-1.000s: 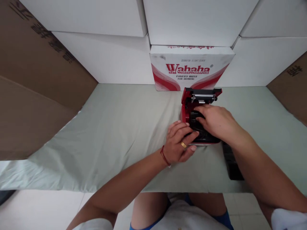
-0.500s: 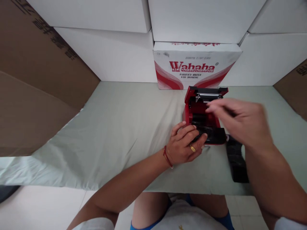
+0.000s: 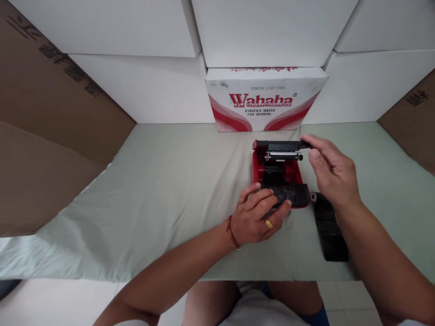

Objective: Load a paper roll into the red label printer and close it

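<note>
Gripping the lid (image 3: 280, 147) by its R corner: R hand (image 3: 336, 172), fingers on far edge, thumb on near side. Lid belongs to the red case (image 3: 254, 171), R of ctr on pale green cloth (image 3: 163, 181), nr the Wahaha box (image 3: 258, 120). L hand (image 3: 258, 217) laid over the case's blk front panel (image 3: 295, 194), fingers slightly spread; can't tell if it's actually gripping, thumb mostly hidden. Gold ring (image 3: 268, 223) on that hand, red cord (image 3: 231, 233) at wrist.

Writing: box front says "Wahaha" in big red-outlined letters w/ ®, then "PURIFIED WATER FOR DRINKING" in small dark caps. Printed code above is too blurry to read; red Chinese chars on top, partly cut off. L carton (image 3: 68, 122) has a slanted row of blk Chinese chars, too skewed to read for sure; R carton (image 3: 421, 127) shows one big char, same deal. White boxes (image 3: 152, 90) stacked behind.

Containers: case is open, lid tilted up at far side, silver bar (image 3: 282, 157) across lid's underside. Inside, btwn red walls, a dark hollow; detail too dim. Blk strip (image 3: 331, 231) lies on cloth just R & nr side of case, w/ a small pale ring-shaped pc (image 3: 313, 197) at its far end.
</note>
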A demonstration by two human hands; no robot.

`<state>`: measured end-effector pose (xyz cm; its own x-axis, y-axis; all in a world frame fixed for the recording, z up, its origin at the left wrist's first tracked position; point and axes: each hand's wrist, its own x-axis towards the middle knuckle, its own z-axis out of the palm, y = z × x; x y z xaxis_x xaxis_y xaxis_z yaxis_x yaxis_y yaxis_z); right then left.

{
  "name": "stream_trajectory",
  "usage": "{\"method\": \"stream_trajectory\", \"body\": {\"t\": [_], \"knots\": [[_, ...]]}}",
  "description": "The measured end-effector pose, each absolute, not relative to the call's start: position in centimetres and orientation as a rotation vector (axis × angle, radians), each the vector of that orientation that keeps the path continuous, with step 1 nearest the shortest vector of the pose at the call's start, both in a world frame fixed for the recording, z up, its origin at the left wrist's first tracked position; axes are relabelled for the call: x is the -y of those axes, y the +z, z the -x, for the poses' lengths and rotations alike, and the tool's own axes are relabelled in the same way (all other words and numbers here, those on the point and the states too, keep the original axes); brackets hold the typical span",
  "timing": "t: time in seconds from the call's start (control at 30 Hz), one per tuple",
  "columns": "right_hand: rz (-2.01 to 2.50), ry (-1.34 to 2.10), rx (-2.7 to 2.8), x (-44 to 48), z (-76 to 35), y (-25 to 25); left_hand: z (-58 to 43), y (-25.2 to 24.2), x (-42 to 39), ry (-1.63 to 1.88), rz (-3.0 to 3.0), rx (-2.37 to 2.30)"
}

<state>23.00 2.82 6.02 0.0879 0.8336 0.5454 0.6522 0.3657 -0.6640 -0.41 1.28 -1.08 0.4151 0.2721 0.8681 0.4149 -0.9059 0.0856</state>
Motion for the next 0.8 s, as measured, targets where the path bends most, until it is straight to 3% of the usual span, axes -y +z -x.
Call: {"method": "stream_trajectory", "body": {"t": [0.43, 0.6, 0.8], "knots": [[1.113, 0.042, 1.868, 0.8, -23.2, 2.7, 0.6, -0.4, -1.1, -1.47, 2.579, 0.557], [1.191, -0.221, 1.986, 1.8, -22.7, 2.0, 0.5, -0.4, -1.1, -1.481, 2.591, 0.525], [1.197, -0.239, 2.014, 2.2, -22.4, 1.5, 0.6, -0.6, -1.5, -1.562, 2.636, 0.508]]}}
